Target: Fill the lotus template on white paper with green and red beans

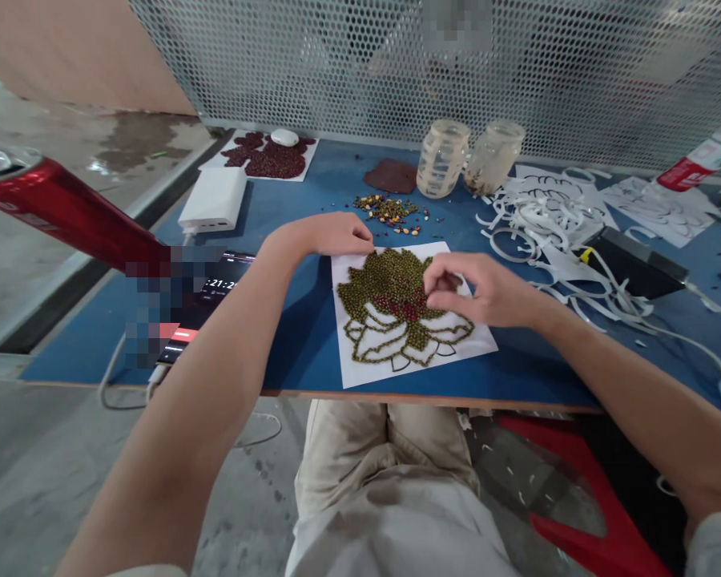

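A white sheet (366, 373) lies near the table's front edge, bearing a flower-like picture made of green beans (360, 292) with a band of dark red beans (405, 308) in its middle. Several petals are only outlined in beans, their insides white. My left hand (344, 234) rests at the sheet's top left edge, fingers curled; whatever they hold is hidden. Over the right side of the picture, my right hand (477, 290) has thumb and fingers closed in a pinch, its contents too small to make out. Mixed loose beans (390, 210) lie just beyond the sheet.
Two clear jars (443, 160) stand at the back by a perforated metal screen (360, 72). White paper strips (541, 216) and a black box (637, 260) with a cable lie right. Left are a power bank (215, 199), a phone (216, 292) and a red can (66, 212).
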{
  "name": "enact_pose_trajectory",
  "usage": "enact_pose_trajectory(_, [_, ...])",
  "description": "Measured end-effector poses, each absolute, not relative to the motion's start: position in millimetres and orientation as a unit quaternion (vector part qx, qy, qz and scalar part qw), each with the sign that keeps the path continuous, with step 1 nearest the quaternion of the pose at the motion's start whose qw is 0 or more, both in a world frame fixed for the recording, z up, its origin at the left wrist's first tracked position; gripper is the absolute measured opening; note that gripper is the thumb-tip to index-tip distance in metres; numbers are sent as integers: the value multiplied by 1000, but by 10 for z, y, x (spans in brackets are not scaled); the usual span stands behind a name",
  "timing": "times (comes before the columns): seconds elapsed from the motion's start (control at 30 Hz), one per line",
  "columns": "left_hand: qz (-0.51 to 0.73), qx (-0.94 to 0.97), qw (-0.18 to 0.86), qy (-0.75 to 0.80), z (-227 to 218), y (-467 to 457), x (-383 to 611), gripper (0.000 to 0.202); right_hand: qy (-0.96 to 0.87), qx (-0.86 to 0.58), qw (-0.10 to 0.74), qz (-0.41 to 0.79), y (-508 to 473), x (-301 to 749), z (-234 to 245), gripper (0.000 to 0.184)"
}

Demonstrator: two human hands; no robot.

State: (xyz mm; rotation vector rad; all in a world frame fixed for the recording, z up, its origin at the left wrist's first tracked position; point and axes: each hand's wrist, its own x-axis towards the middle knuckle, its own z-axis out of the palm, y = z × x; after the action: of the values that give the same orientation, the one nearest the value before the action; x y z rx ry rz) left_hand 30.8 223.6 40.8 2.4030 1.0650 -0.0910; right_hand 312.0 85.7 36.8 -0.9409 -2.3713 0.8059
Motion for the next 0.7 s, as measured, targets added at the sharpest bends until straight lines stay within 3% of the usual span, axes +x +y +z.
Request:
enact_pose_trajectory(0.1, [-30, 886, 255, 387, 409, 2224, 309, 22, -857, -420, 249, 167, 1118, 3292, 392, 18])
enact_pose_trajectory(0.27, [-28, 890, 241, 387, 417, 2211, 320, 20, -885, -443, 143, -30, 1703, 3434, 276, 23])
enact_pose_trajectory(0.4, [-27, 889, 246, 385, 400, 2229, 316, 22, -880, -461, 93, -70, 2082, 3365, 204, 28])
enact_pose_trajectory(0.7, [-24, 891, 241, 383, 363, 2245, 306, 23, -868, -485, 96, -57, 2602, 3306, 200, 19])
